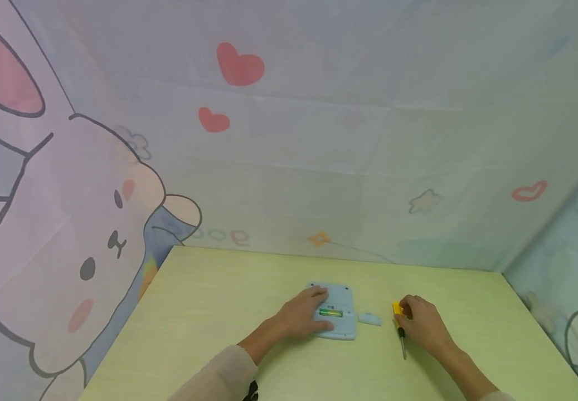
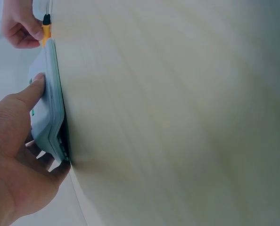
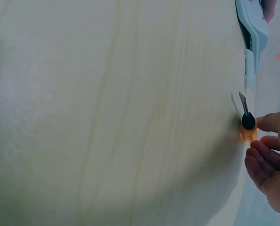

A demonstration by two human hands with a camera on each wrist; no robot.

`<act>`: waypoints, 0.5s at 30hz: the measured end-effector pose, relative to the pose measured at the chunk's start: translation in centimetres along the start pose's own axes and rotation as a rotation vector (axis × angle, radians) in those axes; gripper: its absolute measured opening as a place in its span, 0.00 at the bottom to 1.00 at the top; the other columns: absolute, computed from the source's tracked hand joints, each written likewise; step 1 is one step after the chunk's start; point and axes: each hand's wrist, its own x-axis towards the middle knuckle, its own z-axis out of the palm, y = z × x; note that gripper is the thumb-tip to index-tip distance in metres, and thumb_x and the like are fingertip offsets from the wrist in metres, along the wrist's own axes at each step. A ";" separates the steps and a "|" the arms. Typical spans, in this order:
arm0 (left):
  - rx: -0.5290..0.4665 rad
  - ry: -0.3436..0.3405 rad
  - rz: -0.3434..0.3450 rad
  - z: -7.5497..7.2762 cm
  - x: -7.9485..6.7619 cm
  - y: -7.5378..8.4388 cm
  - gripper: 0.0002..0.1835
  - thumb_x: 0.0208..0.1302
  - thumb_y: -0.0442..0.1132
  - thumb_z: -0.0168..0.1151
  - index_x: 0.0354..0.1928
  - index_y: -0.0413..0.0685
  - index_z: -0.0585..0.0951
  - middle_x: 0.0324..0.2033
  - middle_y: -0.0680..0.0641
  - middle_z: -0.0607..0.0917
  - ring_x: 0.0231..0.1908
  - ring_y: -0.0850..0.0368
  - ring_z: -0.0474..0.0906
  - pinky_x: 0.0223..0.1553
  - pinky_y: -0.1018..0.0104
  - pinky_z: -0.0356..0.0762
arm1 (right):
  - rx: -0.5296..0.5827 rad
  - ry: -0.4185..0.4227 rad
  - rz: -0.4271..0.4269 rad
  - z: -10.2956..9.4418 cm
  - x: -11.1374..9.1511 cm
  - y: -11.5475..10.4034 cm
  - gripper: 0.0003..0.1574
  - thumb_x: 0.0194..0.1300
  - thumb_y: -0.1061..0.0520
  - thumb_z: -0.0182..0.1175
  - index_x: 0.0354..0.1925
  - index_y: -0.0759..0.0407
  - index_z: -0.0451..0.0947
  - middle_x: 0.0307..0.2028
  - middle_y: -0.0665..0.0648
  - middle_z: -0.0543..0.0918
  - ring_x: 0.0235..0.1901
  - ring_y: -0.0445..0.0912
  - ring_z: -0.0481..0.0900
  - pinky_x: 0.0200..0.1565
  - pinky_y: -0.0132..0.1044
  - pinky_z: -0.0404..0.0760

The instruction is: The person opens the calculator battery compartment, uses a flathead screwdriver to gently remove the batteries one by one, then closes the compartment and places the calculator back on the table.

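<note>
A light blue calculator (image 1: 341, 328) lies face down on the table, its battery slot uncovered and a green battery (image 1: 331, 313) in it. My left hand (image 1: 301, 314) holds the calculator by its left part; in the left wrist view the thumb (image 2: 36, 89) lies on its back and other fingers reach round its edge. Right of it rests the loose light blue battery cover (image 1: 370, 319). Farther right, my right hand (image 1: 425, 324) pinches the yellow handle of a screwdriver (image 1: 400, 328), whose metal shaft points toward me, low at the tabletop.
The pale yellow-green table (image 1: 208, 312) ends at a printed cloth (image 1: 309, 184) behind it. On the left the cloth shows a large rabbit. A dark cable loop (image 1: 567, 340) shows beyond the table's right edge.
</note>
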 end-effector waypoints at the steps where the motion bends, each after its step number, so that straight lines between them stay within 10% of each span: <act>1: 0.000 -0.001 -0.001 0.0 0.0 0.0 0.43 0.64 0.61 0.63 0.73 0.45 0.65 0.73 0.49 0.64 0.73 0.52 0.57 0.69 0.56 0.62 | 0.004 -0.002 0.005 0.0 0.0 0.0 0.15 0.60 0.61 0.70 0.43 0.66 0.80 0.35 0.55 0.81 0.34 0.45 0.79 0.36 0.41 0.81; 15: -0.002 -0.008 -0.010 -0.1 -0.1 0.0 0.43 0.64 0.62 0.63 0.74 0.46 0.65 0.74 0.49 0.63 0.73 0.51 0.57 0.69 0.56 0.62 | 0.074 -0.095 0.164 0.3 -0.3 0.4 0.14 0.63 0.57 0.68 0.43 0.65 0.80 0.32 0.53 0.83 0.31 0.44 0.79 0.34 0.39 0.80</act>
